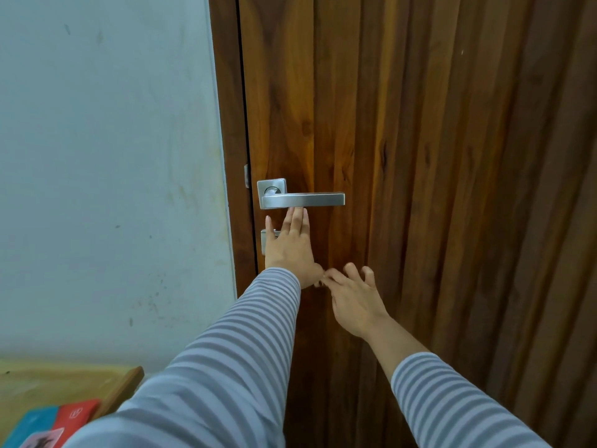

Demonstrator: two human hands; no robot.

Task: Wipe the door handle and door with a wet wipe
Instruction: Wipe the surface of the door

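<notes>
The left hand (288, 245) was laid flat, fingers together, beneath the door handle (302, 199); the right hand (352, 297) was splayed. No wipe was seen; 1 was probably needed first.

A wooden bench (48, 379) occupies the lower left corner of the frame, set against the pale wall (106, 156). Its top is light yellowish wood; a darker brown wooden edge (124, 391) runs diagonally along its right side. Flat items lie directly on the top at the bottom left of the frame: a blue item (30, 423), a red item (76, 413) bearing a small white mark just right of the blue one, and a pink card-like item (43, 439) overlapping both at the frame edge. A striped sleeve (206, 383) hides the lower right end of the bench.
</notes>
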